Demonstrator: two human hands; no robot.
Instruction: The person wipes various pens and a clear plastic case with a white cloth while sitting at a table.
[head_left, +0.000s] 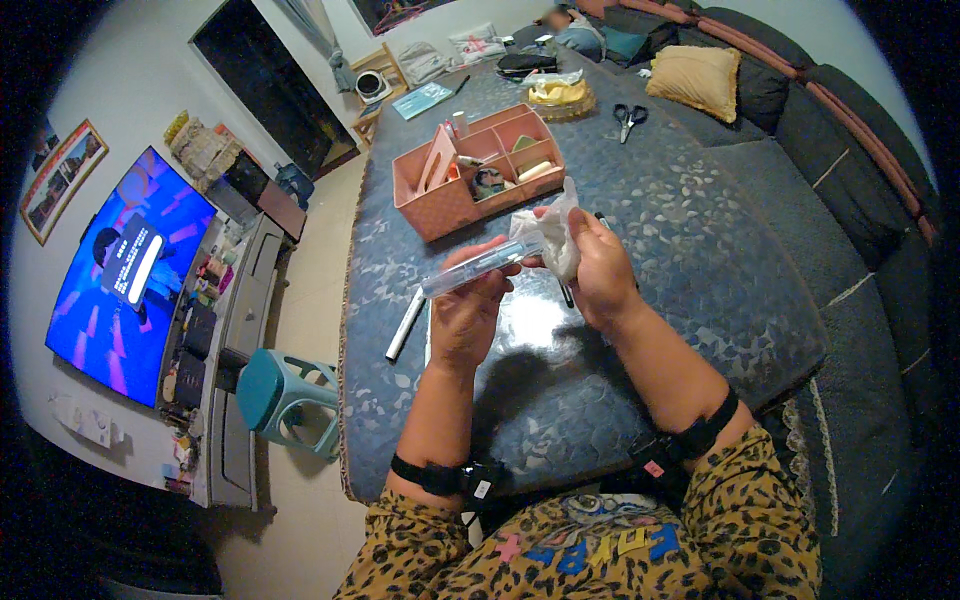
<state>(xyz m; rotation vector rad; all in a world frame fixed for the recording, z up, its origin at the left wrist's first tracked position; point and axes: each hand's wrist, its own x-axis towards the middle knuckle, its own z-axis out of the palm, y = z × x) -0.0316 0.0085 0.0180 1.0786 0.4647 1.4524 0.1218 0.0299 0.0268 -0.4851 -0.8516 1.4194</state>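
My left hand (469, 307) holds a clear plastic case (480, 268), long and narrow, with something pale blue inside that I cannot make out. In my right hand (600, 262) is a crumpled white tissue or cloth (556, 232), close to the case's right end. Both hands are above the table, in front of a pink divided organizer box (442, 221). A white marker pen (405, 326) lies on the table left of my left hand. Dark pen-like items (567, 294) show partly beneath and behind my right hand.
Black-handled scissors (628, 121) lie beyond the organizer, near a glass dish (559, 101) with yellow contents. A blue booklet (421, 100) is at the far left of the patterned table (720, 300). A teal stool (289, 397) stands left; a person (577, 34) is on the far sofa.
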